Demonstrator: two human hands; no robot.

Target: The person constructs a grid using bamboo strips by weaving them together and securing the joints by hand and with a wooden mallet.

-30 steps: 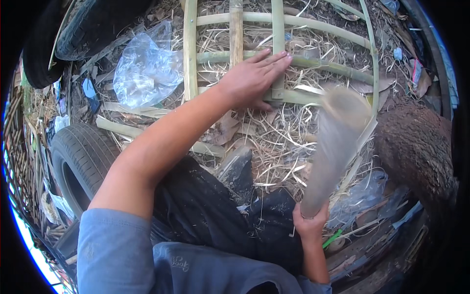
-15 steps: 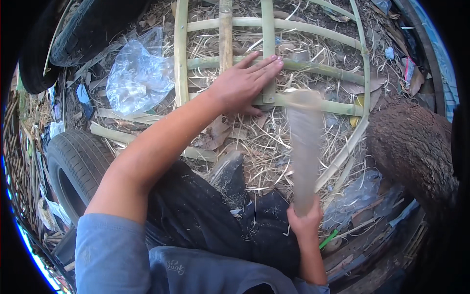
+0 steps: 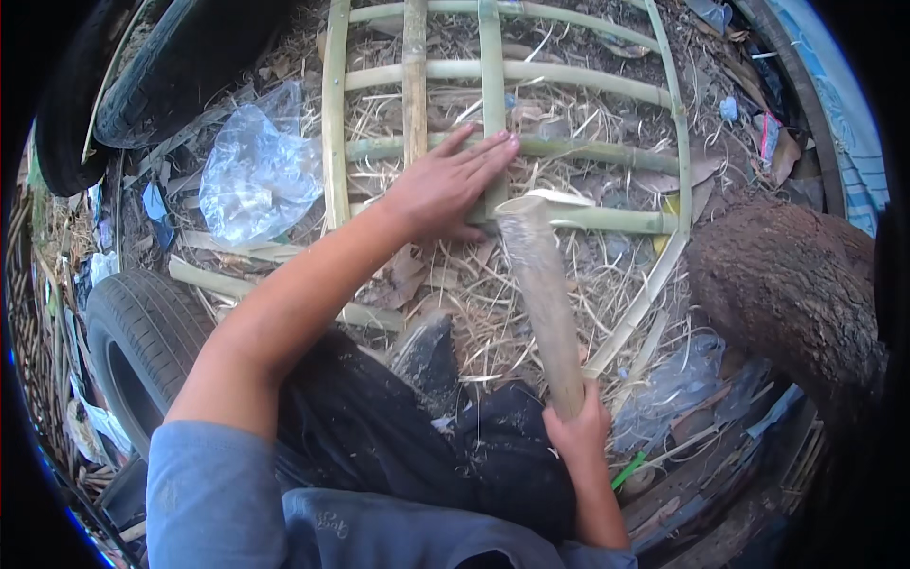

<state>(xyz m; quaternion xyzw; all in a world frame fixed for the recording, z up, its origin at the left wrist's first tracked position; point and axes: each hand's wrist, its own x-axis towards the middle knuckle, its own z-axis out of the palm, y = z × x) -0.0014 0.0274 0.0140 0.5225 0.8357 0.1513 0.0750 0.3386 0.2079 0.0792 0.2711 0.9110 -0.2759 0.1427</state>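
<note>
A lattice frame of split bamboo slats [image 3: 588,78] lies on the ground ahead of me. My left hand [image 3: 447,185] rests flat on it, fingers stretched across an upright slat [image 3: 492,71] and the crosspiece behind it. My right hand [image 3: 580,422] is closed around the lower end of a thick wooden club [image 3: 542,294]. The club tilts up and to the left, and its broad end is over the nearest crosspiece [image 3: 616,220], just right of my left hand. Whether it touches the bamboo I cannot tell.
Bamboo shavings [image 3: 531,332] litter the ground around my shoe [image 3: 427,356]. A tyre [image 3: 147,337] stands at the left, near a clear plastic bag [image 3: 261,175]. A thick, rough-barked tree trunk [image 3: 787,294] rises at the right. A loose bamboo strip [image 3: 213,277] lies left of my shoe.
The club has swung left, its broad end now beside my left hand over the crosspiece. The frame appears slightly further left and lower in view. My left hand keeps its place on the slat.
</note>
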